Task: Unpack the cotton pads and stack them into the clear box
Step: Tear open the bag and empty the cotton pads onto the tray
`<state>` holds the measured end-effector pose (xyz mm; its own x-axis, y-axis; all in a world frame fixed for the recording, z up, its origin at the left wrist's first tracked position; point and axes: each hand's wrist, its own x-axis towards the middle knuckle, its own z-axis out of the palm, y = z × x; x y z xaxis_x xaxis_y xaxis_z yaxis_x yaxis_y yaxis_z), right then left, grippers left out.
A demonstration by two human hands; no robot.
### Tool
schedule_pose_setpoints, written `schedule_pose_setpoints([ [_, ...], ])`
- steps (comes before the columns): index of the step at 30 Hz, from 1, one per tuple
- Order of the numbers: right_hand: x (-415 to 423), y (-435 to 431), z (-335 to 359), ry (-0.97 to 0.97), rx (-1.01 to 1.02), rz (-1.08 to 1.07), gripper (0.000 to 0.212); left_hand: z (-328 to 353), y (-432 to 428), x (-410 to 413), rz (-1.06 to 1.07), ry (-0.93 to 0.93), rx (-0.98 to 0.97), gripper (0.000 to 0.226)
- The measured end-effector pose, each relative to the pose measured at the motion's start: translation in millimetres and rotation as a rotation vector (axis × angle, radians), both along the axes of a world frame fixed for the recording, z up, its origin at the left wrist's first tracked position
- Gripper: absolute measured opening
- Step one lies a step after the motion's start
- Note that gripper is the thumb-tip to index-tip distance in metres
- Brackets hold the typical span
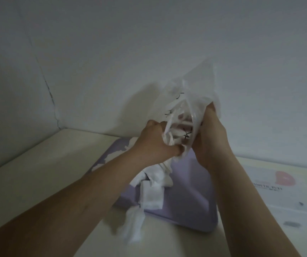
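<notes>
1. The left hand (pixel 157 140) is closed in a fist on the lower mouth of the crinkled clear plastic bag (pixel 189 101), with a few white pads pinched between its fingers. The grip looks meant to drag the opening wide so the contents can drop out.
2. The right hand (pixel 211 134) is clamped on the other side of the same bag, fingers wrapped into the film. It holds the bag raised with its closed end up, which suits shaking the contents downward.
3. More square white cotton pads (pixel 151 196) lie loose just below the left hand, and one blurred pad hangs lower still, nearer the person. They lie in a heap, not stacked, which fits pads that have simply tumbled out.
4. Under both hands sits a flat lilac tray with rounded corners (pixel 189 191), lying on the pale counter (pixel 43 164). Its spot directly below the bag seems chosen to catch the falling pads.
5. Right of the right hand lies a flat printed package with a pink mark (pixel 278 180), apart from the tray.
6. A clear box cannot be made out. By my reading, unpacking is underway and stacking has not begun.
</notes>
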<state>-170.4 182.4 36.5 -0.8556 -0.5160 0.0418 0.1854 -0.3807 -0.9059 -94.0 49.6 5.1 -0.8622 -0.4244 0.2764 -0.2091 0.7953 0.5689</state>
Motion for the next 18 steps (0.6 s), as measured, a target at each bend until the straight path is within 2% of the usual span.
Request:
schedule_pose_setpoints([
  [5,-7.9,5.2,-1.2,-0.065,-0.028,-0.172,0.047,-12.7,-14.5,16.2,0.039,0.058,-0.01,0.027],
  [7,-15.5,7.2,-5.9,-0.07,-0.044,-0.258,0.062,-12.8,-20.7,23.1,0.085,0.058,-0.014,0.025],
  [8,-20.6,7.2,-9.7,-0.063,-0.062,-0.276,0.07,-11.1,-22.4,26.2,0.09,0.022,-0.012,0.029],
  [10,-22.6,6.9,-11.9,-0.063,-0.08,-0.256,0.074,-7.3,-21.5,29.7,0.037,-0.1,-0.027,0.051],
  [12,-15.5,6.7,-7.6,-0.058,-0.064,-0.247,0.064,-5.0,-18.6,30.8,-0.012,-0.188,-0.065,0.078],
  [13,-14.8,6.5,-7.7,-0.059,-0.068,-0.257,0.057,-3.5,-17.8,30.3,-0.025,-0.194,-0.051,0.084],
  [16,-15.0,7.2,-7.1,-0.1,-0.161,-0.272,0.054,2.4,-20.2,28.3,-0.059,-0.089,0.129,0.073],
  [18,-14.6,8.4,-6.6,-0.135,-0.24,-0.288,0.06,5.9,-24.0,30.8,-0.047,-0.045,0.109,0.07],
])
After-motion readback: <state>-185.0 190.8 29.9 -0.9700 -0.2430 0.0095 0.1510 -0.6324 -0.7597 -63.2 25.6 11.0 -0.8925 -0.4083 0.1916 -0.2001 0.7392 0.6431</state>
